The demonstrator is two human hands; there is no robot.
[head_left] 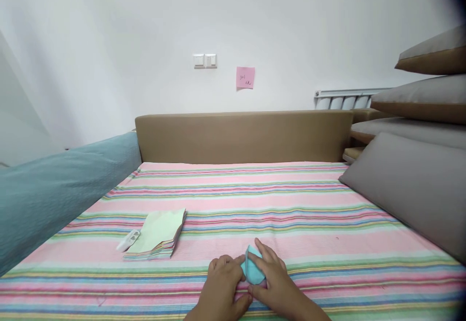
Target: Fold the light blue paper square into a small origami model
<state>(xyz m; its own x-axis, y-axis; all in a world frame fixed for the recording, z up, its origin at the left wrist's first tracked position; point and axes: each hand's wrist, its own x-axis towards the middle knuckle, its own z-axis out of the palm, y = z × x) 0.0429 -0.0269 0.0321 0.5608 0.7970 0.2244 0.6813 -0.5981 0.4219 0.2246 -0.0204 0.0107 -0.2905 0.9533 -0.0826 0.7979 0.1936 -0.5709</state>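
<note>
A small piece of light blue folded paper (254, 273) lies on the striped bedsheet, between my two hands. My left hand (224, 284) has its curled fingers at the paper's left edge, with the fingertips touching it and the thumb stretched out below. From the right, my right hand (275, 282) grips the paper, index finger over its top and thumb by its lower edge. Part of the paper is hidden under the fingers, so its exact folded shape cannot be made out.
To the left sits a stack of coloured paper (160, 231), pale green on top, with a small white object (128, 240) against its left side. Grey cushions (411, 190) pile up on the right. A brown backrest (240, 137) and a blue-covered armrest (73, 185) border the sheet.
</note>
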